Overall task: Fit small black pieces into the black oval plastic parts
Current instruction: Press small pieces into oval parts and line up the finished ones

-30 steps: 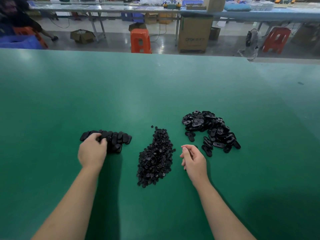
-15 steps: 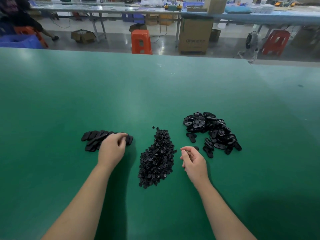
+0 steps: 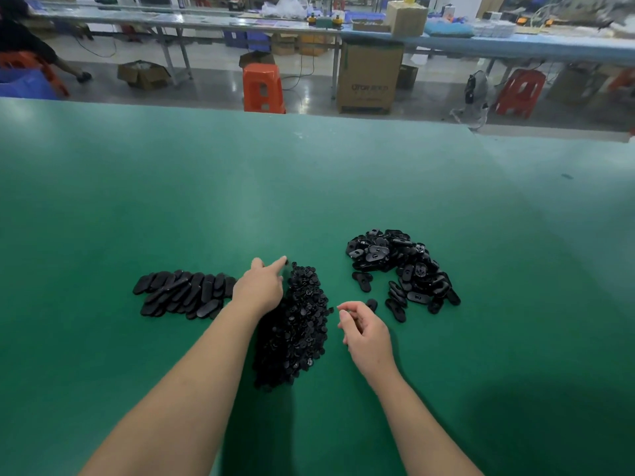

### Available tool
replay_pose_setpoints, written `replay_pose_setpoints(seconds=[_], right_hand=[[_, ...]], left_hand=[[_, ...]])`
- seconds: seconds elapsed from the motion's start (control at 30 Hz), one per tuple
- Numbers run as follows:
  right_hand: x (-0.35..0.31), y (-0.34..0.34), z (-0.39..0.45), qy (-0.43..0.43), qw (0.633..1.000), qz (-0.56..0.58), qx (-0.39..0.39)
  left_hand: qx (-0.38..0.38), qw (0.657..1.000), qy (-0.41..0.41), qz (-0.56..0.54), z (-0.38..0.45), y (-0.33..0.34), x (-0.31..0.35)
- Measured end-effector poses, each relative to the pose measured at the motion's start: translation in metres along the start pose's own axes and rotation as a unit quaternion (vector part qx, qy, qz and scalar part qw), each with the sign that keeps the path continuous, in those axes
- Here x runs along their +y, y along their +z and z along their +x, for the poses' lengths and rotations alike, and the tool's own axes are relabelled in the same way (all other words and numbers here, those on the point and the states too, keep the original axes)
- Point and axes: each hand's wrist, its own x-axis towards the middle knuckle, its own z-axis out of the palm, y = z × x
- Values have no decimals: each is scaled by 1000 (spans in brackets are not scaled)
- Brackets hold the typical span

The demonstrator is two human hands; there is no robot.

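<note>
Three black heaps lie on the green table [image 3: 309, 187]. On the left is a row of smooth oval parts [image 3: 182, 293]. In the middle is a long pile of small black pieces [image 3: 304, 328]. On the right is a loose heap of oval parts [image 3: 402, 266] showing their hollow sides. My left hand [image 3: 261, 286] is over the far end of the middle pile, index finger stretched forward and its tip touching the pieces there. My right hand [image 3: 366, 333] hovers right of that pile, fingers loosely curled, with nothing visible in them. A single oval part [image 3: 371, 304] lies just beyond its fingertips.
The table ends at a far edge [image 3: 343, 115]. Beyond it are orange stools [image 3: 263, 87], a tall cardboard box [image 3: 369, 80], another workbench [image 3: 481, 42] and a seated person at the far left. Bare green surface surrounds the heaps.
My left hand has moved right, from the left row of oval parts to the far end of the small-piece pile, index finger now extended. My right hand has stayed in place.
</note>
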Motion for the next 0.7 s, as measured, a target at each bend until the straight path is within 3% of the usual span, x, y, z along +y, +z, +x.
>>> replay_pose_setpoints(seconds=[0.27, 0.5, 0.7], right_hand=[[1, 0, 2, 6, 1000, 5, -3], [3, 0, 1, 13, 1000, -1, -4], [1, 2, -1, 6, 1000, -17, 15]], left_hand=[[-1, 998, -30, 59, 8, -6, 10], [110, 991, -16, 70, -40, 10, -16], [195, 981, 9, -14, -84, 29, -35]])
